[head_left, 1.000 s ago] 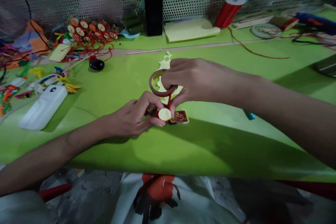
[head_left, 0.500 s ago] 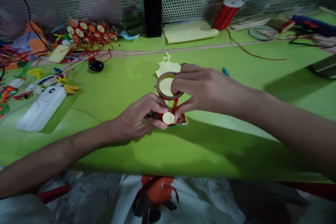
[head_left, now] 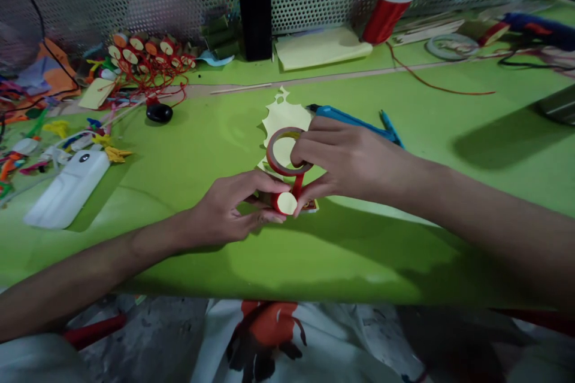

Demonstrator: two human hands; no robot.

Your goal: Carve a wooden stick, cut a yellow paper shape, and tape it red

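My left hand grips a small roll that has a pale yellow round end and a red side. In my right hand is a ring of red tape, with fingers hooked through its middle. A short red strip runs down from the ring to the roll, where my right thumb presses. Behind the ring lies a pale yellow paper with scalloped cut edges. A small patterned box shows partly from under my hands.
Blue scissors and a teal pen lie behind my right hand. At left are a white device and a black mouse-like object. A black phone, yellow paper and red spool stand or lie along the back.
The view has shifted slightly. My right hand and the tape sit a little lower against the yellow paper, and the blue scissors behind now show. Both hands keep their holds.
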